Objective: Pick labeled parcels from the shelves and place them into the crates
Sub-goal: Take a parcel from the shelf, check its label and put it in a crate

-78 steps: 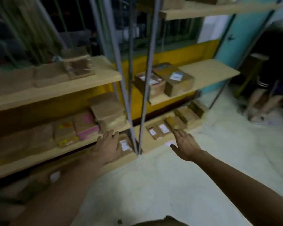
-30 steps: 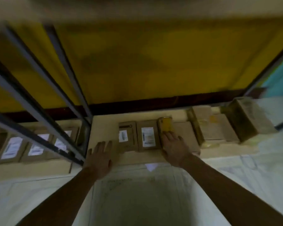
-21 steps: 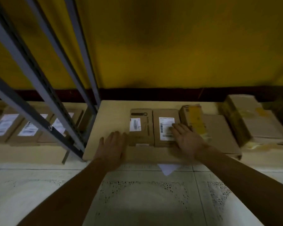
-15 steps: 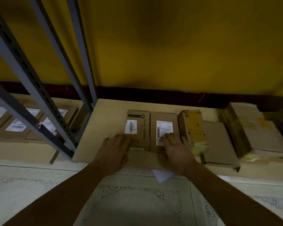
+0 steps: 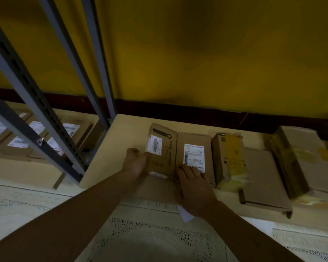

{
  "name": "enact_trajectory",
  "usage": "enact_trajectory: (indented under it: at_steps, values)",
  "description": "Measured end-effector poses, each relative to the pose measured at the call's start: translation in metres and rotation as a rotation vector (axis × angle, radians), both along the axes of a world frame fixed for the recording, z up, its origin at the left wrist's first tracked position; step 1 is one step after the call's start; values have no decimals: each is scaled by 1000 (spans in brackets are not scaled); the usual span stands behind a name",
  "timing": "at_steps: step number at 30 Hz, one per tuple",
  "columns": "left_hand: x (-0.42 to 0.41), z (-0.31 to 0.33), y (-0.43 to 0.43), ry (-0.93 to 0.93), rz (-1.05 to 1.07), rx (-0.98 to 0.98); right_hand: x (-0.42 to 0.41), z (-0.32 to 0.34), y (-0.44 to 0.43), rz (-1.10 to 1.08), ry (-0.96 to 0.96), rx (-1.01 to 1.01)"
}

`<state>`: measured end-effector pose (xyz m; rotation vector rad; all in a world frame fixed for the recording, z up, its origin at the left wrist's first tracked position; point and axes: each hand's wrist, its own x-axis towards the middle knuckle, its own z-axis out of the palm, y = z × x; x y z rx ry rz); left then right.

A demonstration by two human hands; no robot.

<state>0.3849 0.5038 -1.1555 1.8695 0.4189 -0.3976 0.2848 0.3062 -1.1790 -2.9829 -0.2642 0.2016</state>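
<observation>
Item: two labelled parcels, brown card, side by side and touching on the lowest shelf board [image 5: 125, 133].
- Left parcel [image 5: 162, 150]: one white barcode label. The left hand [image 5: 135, 163] grips its left edge, fingers curled round it; that edge looks raised off the board.
- Right parcel [image 5: 194, 154]: one white label, lying flat. The right hand [image 5: 194, 186] rests on its near end, fingers [image 5: 186, 170] straight and close together, touching the label's lower edge.

Same board, to the right: one yellow-taped box [image 5: 229, 157] just beside the right parcel; one flat brown packet [image 5: 263, 180]; one larger wrapped parcel [image 5: 299, 157], blurred.

Neighbouring shelf, left: several labelled boxes [image 5: 36, 135], partly hidden behind four grey steel frame bars [image 5: 32, 103].

Surroundings: yellow wall [image 5: 197, 53], dark skirting [image 5: 178, 112], pale patterned floor tiles [image 5: 150, 233], one white paper scrap [image 5: 186, 214] on the floor.
</observation>
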Motion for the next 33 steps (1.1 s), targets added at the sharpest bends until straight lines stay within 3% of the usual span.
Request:
enact_trajectory:
  at_steps: [4,8,13,15,18,23,28,30,33]
  values:
    - [-1,14,2,-29,-105,42,1,-4,-5,-2,-97,42]
    - [-2,25,10,-102,14,-40,10,2,7,-113,-152,224]
    - [-6,61,27,-42,17,-324,24,48,23,-121,-404,741]
    - [-12,76,31,25,0,-398,28,71,24,-92,-487,823]
    - [-15,91,34,110,-14,-513,34,87,17,-126,-450,910]
    - [-9,98,37,113,29,-469,40,104,-3,-397,-344,1347]
    - [-14,94,34,186,9,-434,37,100,-5,-383,-323,1353]
    - [-14,93,35,218,-21,-493,36,96,-3,-315,-304,1236]
    - [-18,93,34,235,-74,-557,33,83,1,-199,-170,1188]
